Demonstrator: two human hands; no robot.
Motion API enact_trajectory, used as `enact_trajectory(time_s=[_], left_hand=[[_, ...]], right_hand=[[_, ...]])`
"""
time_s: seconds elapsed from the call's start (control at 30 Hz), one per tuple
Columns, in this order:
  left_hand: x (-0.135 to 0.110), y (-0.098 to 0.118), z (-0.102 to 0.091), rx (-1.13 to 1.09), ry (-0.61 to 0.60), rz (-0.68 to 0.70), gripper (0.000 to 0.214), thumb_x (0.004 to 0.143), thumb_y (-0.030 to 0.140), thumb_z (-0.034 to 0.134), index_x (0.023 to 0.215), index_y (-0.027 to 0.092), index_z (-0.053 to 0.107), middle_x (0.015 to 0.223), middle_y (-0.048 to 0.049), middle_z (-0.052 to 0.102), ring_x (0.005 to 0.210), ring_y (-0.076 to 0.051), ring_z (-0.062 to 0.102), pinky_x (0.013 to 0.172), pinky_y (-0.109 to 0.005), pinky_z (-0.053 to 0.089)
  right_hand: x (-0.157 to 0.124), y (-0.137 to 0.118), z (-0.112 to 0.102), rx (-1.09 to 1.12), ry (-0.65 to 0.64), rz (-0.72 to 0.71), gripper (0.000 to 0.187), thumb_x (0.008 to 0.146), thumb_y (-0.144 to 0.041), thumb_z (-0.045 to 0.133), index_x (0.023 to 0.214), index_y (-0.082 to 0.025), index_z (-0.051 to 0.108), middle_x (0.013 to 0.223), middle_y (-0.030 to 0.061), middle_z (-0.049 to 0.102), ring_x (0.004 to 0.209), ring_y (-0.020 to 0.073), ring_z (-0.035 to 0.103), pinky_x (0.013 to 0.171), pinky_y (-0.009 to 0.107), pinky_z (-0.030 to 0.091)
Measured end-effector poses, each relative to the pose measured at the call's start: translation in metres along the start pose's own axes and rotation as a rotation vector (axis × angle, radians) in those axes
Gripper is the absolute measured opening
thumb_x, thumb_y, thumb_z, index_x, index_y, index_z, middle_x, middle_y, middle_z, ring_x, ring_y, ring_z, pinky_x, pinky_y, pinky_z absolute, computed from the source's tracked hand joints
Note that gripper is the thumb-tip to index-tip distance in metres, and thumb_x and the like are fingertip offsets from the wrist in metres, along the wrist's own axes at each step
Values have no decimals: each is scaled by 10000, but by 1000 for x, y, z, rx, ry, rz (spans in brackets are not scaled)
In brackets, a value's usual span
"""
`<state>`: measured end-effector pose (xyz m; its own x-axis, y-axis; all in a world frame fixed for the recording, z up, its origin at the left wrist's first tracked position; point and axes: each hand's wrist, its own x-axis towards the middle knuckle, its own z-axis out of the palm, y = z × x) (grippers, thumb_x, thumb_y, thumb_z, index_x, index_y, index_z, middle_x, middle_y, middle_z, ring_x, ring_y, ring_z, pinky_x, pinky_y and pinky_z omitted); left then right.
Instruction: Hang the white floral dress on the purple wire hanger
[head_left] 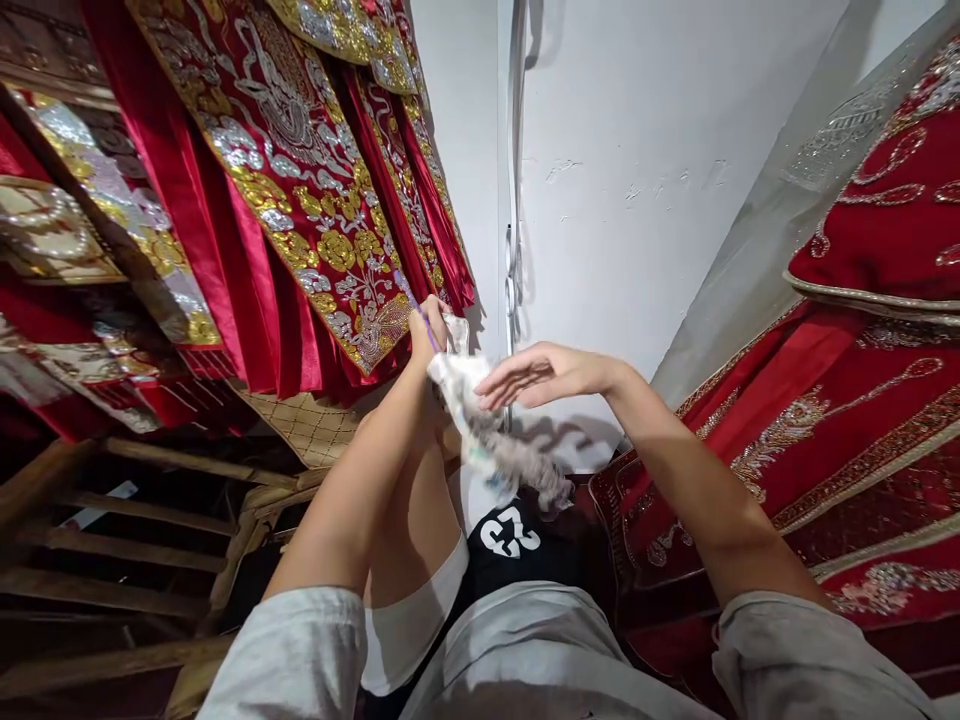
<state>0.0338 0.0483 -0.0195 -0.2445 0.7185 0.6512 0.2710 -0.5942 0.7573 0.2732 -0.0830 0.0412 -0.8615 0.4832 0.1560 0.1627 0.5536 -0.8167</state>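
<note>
My left hand (429, 328) is closed around a thin purple handle (427, 325) in front of the embroidered red garment. Below that hand hangs a white and grey fluffy bundle (480, 425), smeared by motion; it looks joined to the handle, but its exact kind cannot be made out. Just right of the bundle is my right hand (551, 372), its fingers stretched out flat and holding nothing. Its fingertips overlap the bundle in view; whether they touch it I cannot tell. A black bag-like thing with a white arrow symbol (510, 532) lies beneath the bundle, near my lap.
Red garments with gold and silver embroidery (322, 200) hang at left. More beaded red garments (847, 400) fill the right side, partly under clear plastic (720, 280). A wooden rack (142, 580) stands lower left. Ahead is a white wall (615, 200) with a cable (513, 200).
</note>
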Motion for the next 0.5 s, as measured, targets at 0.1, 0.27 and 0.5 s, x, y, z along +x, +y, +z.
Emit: enact_trajectory(time_s=[0.1, 0.27, 0.5], left_hand=[[0, 15, 8, -331, 83, -189, 546, 1056, 362, 276, 580, 204, 491, 494, 23, 411, 462, -123, 383, 534, -250, 367], [-7, 45, 17, -859, -241, -483, 535, 1011, 478, 372, 583, 193, 519, 436, 35, 381, 418, -108, 432, 550, -242, 484], [-28, 43, 18, -835, -592, -480, 296, 822, 412, 706, 989, 168, 696, 925, -78, 742, 935, -243, 733, 937, -414, 568]], right_hand=[[12, 23, 7, -339, 301, 4, 623, 817, -462, 742, 1365, -193, 616, 1369, 155, 635, 1257, 316, 597, 1107, 508, 430], [29, 78, 13, -826, 555, 70, 1180, 703, -332, 814, 1640, -206, 109, 1677, 192, 213, 1548, 424, 148, 1219, 669, 75], [13, 105, 12, -880, 909, 136, 683, 706, -283, 690, 1350, -150, 505, 1254, 196, 608, 1137, 375, 553, 984, 481, 446]])
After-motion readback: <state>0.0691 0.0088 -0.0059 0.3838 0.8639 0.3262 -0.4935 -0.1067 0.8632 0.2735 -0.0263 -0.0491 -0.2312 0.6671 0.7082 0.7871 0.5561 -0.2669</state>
